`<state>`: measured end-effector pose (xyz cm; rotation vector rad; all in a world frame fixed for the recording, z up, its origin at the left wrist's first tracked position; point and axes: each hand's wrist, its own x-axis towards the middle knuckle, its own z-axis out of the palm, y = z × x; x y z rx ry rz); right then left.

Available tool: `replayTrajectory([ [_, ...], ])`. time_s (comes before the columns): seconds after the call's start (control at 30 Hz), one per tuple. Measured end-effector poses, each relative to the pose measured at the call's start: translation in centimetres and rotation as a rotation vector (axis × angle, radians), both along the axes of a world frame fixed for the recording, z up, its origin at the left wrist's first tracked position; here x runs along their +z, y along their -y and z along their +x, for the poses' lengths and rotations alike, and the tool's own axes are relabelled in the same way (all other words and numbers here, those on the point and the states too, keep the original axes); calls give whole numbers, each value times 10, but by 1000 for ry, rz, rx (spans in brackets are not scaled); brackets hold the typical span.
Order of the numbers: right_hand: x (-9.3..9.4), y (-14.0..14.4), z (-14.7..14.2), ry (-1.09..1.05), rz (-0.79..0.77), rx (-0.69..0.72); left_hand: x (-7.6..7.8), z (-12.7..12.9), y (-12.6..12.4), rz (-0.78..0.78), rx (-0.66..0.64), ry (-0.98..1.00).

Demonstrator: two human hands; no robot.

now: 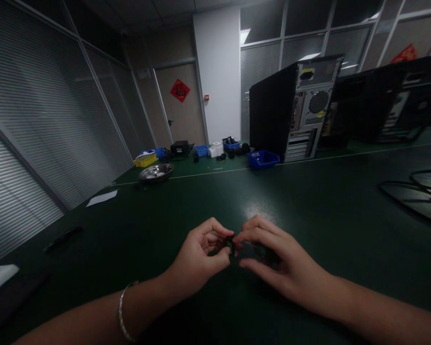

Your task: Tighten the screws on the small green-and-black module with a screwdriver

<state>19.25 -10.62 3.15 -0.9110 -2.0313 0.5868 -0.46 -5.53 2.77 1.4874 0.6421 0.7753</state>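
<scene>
My left hand (pixel 203 254), with a bracelet on its wrist, pinches a small dark piece (pixel 230 244) between thumb and fingertips. The piece shows a hint of green, but it is too small and dim to name. Facing it from the right, my right hand (pixel 276 254) has its index fingertip close to or against the piece; which of the two I cannot make out. The thumb of that hand stays apart below the curved fingers, so it looks open. Shadow and blur hide the space inside its palm. Both hands are just above the dark green table (pixel 187 206).
Across the back stand a metal bowl (pixel 156 173), a blue bin (pixel 263 159), a yellow tray (pixel 145 160) and a black computer tower (pixel 290 110). Looped black cable (pixel 398 199) lies at right. A dark slim object (pixel 63 238) and white paper (pixel 102 198) lie at left.
</scene>
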Motion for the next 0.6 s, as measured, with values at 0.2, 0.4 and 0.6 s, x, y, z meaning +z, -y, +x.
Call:
replayTrajectory([
  [0.2, 2, -1, -1, 31, -22, -47, -2, 0, -2, -66, -21, 47],
  [0.4, 1, -1, -1, 30, -15, -102, -3, 1, -2, -175, -56, 106],
  [0.6, 0, 0, 3, 26, -66, -161, 0, 1, -3, -222, -14, 115],
])
